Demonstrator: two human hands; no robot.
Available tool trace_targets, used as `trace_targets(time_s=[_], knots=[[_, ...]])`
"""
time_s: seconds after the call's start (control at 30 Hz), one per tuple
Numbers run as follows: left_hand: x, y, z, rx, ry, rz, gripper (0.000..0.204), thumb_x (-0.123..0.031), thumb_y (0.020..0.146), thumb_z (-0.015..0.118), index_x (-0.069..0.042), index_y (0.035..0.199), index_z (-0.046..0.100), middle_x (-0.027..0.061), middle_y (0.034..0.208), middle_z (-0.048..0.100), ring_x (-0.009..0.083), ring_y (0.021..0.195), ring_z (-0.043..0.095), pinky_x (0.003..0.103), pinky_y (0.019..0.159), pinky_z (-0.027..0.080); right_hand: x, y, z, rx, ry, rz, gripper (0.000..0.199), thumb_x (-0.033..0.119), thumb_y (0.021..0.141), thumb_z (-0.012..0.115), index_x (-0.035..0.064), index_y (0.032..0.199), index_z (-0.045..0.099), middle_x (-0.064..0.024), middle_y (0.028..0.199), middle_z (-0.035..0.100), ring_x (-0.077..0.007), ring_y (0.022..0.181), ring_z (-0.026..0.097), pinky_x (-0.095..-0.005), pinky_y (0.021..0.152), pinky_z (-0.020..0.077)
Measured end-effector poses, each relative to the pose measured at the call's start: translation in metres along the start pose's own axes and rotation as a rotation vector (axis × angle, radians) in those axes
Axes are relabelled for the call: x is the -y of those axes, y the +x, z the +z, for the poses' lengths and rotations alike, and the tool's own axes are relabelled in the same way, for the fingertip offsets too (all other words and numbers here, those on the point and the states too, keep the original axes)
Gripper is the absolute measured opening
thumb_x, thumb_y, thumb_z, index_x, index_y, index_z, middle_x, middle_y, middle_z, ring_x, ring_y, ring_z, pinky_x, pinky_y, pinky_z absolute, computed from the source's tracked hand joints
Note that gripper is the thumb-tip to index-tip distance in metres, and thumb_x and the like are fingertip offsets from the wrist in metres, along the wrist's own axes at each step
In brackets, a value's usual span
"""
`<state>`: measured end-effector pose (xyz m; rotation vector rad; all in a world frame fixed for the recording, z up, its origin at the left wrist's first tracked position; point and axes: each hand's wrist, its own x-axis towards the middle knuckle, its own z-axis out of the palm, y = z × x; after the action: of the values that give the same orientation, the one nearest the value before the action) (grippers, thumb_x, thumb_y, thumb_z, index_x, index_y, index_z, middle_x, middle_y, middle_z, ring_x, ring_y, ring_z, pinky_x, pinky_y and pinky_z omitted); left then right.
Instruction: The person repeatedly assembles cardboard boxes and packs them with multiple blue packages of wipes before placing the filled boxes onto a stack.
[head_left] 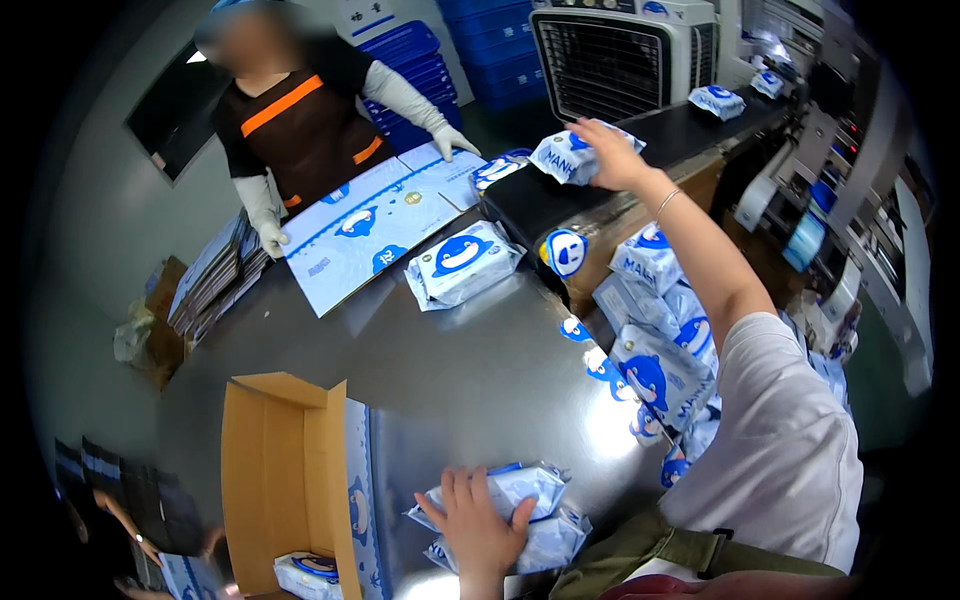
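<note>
My right hand (pixel 612 156) reaches far forward over the black conveyor belt, its fingers and thumb closed around the right end of a white and blue soft pack of wipes (pixel 563 158). Close to my body, my left hand (pixel 480 525) lies with spread fingers on the upper pack of wipes (pixel 525 487). Another pack (pixel 556 540) sits beneath it, partly covered. To the left stands an open cardboard box (pixel 290 470), with a pack of wipes (pixel 308 575) at its near end. One more pack (pixel 463 264) rests on the metal table near the belt's end.
Across the table (pixel 440 370), a co-worker in white gloves holds a flat printed carton (pixel 370 225). More packs (pixel 717 101) lie along the conveyor belt (pixel 680 140). Several packs (pixel 655 370) are heaped beside the table's right edge. A large air cooler (pixel 610 65) stands behind the belt.
</note>
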<state>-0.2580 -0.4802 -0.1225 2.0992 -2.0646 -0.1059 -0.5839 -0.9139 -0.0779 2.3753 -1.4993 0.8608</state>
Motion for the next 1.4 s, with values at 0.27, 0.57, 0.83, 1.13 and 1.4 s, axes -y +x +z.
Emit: trace_targets(time_s=[0.27, 0.57, 0.83, 1.13, 1.4], knots=[[0.005, 0.009, 0.000, 0.013, -0.093, 0.010, 0.073, -0.063, 0.081, 0.052, 0.000, 0.119, 0.051, 0.0177, 0.119, 0.053, 0.0379, 0.124, 0.042, 0.066, 0.106, 0.008, 0.034, 0.069, 0.057, 0.344, -0.094, -0.063, 0.098, 0.004, 0.045, 0.084, 0.0182, 0.134, 0.046, -0.0115, 0.135, 0.047, -0.0302, 0.130, 0.040, -0.0499, 0.113, 0.0225], [0.009, 0.013, 0.002, -0.030, -0.114, 0.024, 0.070, -0.059, 0.077, 0.061, -0.004, 0.120, 0.053, 0.0133, 0.118, 0.056, 0.0334, 0.118, 0.047, 0.062, 0.106, 0.013, 0.197, 0.082, 0.121, 0.512, 0.225, -0.192, 0.083, 0.010, 0.043, 0.081, 0.0107, 0.123, 0.058, -0.0131, 0.118, 0.056, -0.0321, 0.114, 0.053, -0.0382, 0.098, 0.0423], [0.017, 0.003, -0.006, -0.061, -0.203, 0.104, 0.062, -0.051, 0.073, 0.068, -0.006, 0.114, 0.056, 0.0101, 0.117, 0.056, 0.0282, 0.116, 0.047, 0.059, 0.108, 0.013, 0.236, -0.034, 0.017, 0.629, 0.289, -0.380, 0.082, 0.007, 0.048, 0.077, 0.0084, 0.127, 0.054, -0.0186, 0.116, 0.053, -0.0371, 0.108, 0.053, -0.0387, 0.092, 0.0455], [0.023, -0.031, -0.006, -0.023, -0.258, 0.305, 0.066, -0.051, 0.071, 0.069, -0.004, 0.117, 0.058, 0.0129, 0.120, 0.055, 0.0317, 0.120, 0.046, 0.061, 0.108, 0.014, 0.267, -0.191, -0.059, 0.356, 0.201, -0.504, 0.096, 0.018, 0.046, 0.086, 0.0195, 0.133, 0.045, -0.0171, 0.131, 0.047, -0.0341, 0.124, 0.045, -0.0463, 0.099, 0.0370], [0.048, -0.164, 0.022, -0.315, -1.004, -0.717, 0.052, -0.021, 0.082, 0.064, 0.002, 0.126, 0.048, 0.0136, 0.110, 0.053, 0.0243, 0.099, 0.055, 0.036, 0.080, 0.049, 0.182, -0.094, 0.034, 1.188, 0.743, 0.095, 0.095, 0.044, 0.061, 0.083, 0.0032, 0.136, 0.042, -0.0161, 0.125, 0.057, -0.0278, 0.116, 0.053, -0.0344, 0.100, 0.0390]])
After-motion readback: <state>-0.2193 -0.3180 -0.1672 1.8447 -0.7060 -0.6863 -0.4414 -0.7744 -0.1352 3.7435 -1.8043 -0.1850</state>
